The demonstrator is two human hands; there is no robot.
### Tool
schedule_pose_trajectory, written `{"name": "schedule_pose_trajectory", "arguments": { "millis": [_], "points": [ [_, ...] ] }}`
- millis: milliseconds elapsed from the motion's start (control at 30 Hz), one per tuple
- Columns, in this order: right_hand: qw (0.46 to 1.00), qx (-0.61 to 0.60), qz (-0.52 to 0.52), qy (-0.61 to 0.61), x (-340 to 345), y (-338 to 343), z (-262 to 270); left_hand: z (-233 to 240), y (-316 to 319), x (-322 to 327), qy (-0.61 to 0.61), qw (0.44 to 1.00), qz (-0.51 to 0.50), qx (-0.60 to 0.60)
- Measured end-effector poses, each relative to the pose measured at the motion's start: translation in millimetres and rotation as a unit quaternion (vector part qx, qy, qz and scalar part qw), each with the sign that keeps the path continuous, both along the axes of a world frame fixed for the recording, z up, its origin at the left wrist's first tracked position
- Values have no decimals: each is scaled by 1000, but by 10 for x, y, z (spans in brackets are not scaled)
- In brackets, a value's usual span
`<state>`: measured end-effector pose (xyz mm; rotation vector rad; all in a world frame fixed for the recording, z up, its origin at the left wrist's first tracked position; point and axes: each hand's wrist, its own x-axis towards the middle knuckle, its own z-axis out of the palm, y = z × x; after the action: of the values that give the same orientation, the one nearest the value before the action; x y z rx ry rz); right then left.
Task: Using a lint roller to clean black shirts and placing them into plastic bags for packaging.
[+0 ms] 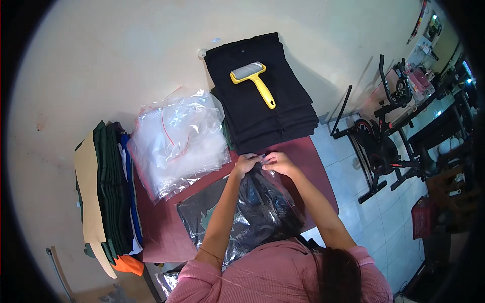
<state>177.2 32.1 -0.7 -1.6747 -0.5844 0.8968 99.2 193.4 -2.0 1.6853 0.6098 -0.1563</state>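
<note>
A clear plastic bag [261, 204] with a dark folded garment [212, 200] inside lies in front of my body; a green leaf-like print shows on the cloth. At the bag's far edge, my left hand [248, 163] pinches the plastic. Close beside it, my right hand [279, 164] grips the same edge, its fingertips almost meeting the left ones. Between the hands the film is gathered and creased. My forearms hide parts of the bag, and its near end runs under my chest.
Just beyond my hands rises a stack of folded black garments [273, 121], topped by a yellow-handled lint roller [261, 85]. Clear plastic bags [182, 132] are piled to its left. Folded green garments [108, 189] stand farther left on the maroon tabletop [163, 235]. An exercise bike [382, 151] occupies the tiled floor at right.
</note>
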Motion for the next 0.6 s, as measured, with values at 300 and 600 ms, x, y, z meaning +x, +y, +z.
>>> {"name": "schedule_pose_trajectory", "arguments": {
  "millis": [300,600],
  "points": [
    [990,-9,-35,139,-71,-7,187,-30,40,-20,17,1000,-24,-5],
    [989,-9,-136,64,-138,74,-53,13,-223,-19,62,980,26,188]
  ]
}}
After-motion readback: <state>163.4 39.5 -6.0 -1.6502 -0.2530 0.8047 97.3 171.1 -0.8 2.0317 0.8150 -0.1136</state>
